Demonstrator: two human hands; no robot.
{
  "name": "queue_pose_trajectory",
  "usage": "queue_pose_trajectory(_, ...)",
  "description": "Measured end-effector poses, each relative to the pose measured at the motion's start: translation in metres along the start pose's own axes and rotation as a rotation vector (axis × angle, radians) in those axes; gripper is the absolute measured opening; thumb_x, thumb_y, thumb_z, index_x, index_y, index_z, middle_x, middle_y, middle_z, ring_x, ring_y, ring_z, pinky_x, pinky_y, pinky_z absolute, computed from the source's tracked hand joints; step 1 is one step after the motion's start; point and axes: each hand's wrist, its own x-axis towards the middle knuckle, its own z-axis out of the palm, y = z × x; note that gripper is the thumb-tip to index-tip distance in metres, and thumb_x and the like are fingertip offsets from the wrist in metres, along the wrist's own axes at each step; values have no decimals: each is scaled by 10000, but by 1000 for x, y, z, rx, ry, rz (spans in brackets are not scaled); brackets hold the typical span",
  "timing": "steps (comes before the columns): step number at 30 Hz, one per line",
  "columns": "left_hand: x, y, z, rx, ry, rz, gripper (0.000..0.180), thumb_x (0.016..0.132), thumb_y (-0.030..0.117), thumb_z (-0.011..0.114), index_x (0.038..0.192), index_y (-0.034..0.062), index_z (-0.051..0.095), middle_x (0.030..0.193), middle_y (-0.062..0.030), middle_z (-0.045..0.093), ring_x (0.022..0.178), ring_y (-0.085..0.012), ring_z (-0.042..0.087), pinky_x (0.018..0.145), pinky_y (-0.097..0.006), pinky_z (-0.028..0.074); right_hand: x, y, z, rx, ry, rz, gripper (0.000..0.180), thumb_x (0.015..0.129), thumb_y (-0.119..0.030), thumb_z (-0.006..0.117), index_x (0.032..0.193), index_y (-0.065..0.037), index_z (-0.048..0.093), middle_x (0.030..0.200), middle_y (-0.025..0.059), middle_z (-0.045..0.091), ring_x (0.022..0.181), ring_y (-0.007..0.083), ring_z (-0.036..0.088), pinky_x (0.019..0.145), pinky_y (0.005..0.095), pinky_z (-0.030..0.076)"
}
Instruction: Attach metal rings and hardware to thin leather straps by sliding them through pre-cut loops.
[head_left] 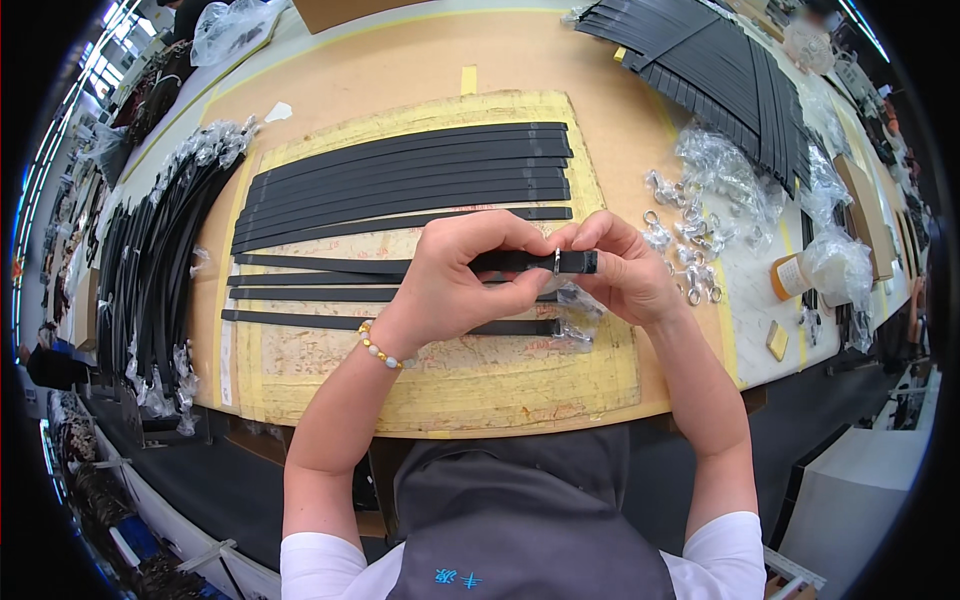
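Left hand [460, 265] nearly closed, thumb and index pinching a black strap [578, 262] near its right end, by a small metal piece [557, 262]. Right hand [635, 270] also nearly closed, thumb and fingertips on the same end; exact grip on the metal partly hidden. Strap end sits between the hands, above a worn, yellow-taped board [450, 390] on the tabletop [370, 70]. More black straps [400, 185] lie side by side behind; loose metal clasps [690, 260] right of the right hand.

Black strap [577, 263] — partly behind the hands [442, 275]
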Motion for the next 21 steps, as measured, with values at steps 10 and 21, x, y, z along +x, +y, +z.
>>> queue_pose_trajectory(10, -6, -3, 12, 266, 1, 213, 242, 717, -13, 792, 934, 70, 722, 715, -31, 637, 583, -119, 600, 488, -270, 464, -2, -10, 10, -221, 76, 156, 184, 921, -95, 740, 1060, -19, 648, 1059, 61, 685, 948, 89, 647, 862, 272, 536)
queue_pose_trajectory(21, -3, -8, 10, 261, -148, -17, 266, 737, 50, 785, 960, 30, 642, 794, -72, 662, 709, -148, 666, 638, -260, 557, -7, -8, 21, -504, 285, 328, 142, 937, -124, 720, 968, -1, 657, 805, -11, 645, 707, 42, 607, 621, 214, 475)
